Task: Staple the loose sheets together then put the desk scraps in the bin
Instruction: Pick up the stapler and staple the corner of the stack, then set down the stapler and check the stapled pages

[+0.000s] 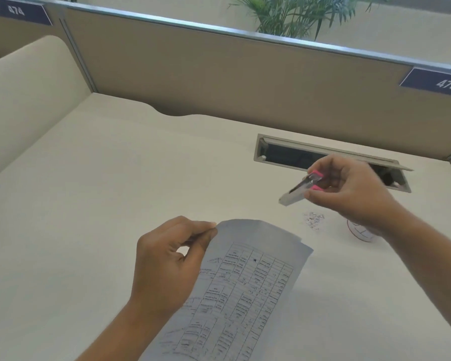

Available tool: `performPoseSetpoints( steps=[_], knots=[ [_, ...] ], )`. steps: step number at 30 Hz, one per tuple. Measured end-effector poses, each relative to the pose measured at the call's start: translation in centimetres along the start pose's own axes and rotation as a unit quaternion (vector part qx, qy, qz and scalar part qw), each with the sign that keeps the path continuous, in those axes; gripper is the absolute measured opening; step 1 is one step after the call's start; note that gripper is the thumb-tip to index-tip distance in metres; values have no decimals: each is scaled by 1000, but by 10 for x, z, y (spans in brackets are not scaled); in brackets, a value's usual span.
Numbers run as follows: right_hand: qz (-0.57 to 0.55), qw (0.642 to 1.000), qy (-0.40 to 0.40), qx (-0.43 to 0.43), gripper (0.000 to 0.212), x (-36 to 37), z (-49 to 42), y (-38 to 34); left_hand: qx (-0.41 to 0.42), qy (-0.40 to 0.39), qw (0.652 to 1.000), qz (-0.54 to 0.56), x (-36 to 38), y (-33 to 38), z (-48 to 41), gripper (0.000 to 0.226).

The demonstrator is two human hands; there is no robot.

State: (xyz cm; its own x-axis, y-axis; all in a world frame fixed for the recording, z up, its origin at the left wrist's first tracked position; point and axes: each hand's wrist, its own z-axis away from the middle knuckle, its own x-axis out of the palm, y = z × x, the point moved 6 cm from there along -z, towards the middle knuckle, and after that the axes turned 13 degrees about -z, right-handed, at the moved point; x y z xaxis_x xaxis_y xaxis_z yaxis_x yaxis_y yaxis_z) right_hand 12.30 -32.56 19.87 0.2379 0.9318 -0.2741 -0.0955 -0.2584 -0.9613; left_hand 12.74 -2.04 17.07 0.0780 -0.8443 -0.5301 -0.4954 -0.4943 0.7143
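My left hand (pixel 167 261) pinches the top left corner of a stack of printed sheets (pixel 245 287) with tables and handwriting, lifted a little off the desk. My right hand (pixel 349 191) holds a small pink and silver stapler (pixel 301 187) in the air, up and to the right of the sheets, its metal end pointing down-left. A small pile of tiny scraps (pixel 313 220) lies on the desk under the stapler. A small white container with red print (pixel 359 231) stands on the desk, partly hidden by my right wrist.
The cream desk (pixel 102 191) is bounded by a tan partition (pixel 219 82) at the back and a curved side panel (pixel 29 87) on the left. An open cable hatch (pixel 297 155) is sunk into the desk behind my right hand.
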Motion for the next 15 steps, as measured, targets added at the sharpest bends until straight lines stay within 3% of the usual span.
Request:
performPoseSetpoints(
  steps=[5,9,12,15],
  knots=[
    [44,997,36,59,31,14,-51,87,-41,-14,999,2,18,-24,-7,16],
    [17,995,21,93,32,26,-80,141,-67,-19,998,-8,32,-39,-12,18],
    [23,996,8,80,32,28,-93,165,-71,-23,997,-22,40,-45,-16,21],
    [105,994,0,30,36,23,-103,176,-80,-33,996,-24,49,-53,-17,20]
  ],
)
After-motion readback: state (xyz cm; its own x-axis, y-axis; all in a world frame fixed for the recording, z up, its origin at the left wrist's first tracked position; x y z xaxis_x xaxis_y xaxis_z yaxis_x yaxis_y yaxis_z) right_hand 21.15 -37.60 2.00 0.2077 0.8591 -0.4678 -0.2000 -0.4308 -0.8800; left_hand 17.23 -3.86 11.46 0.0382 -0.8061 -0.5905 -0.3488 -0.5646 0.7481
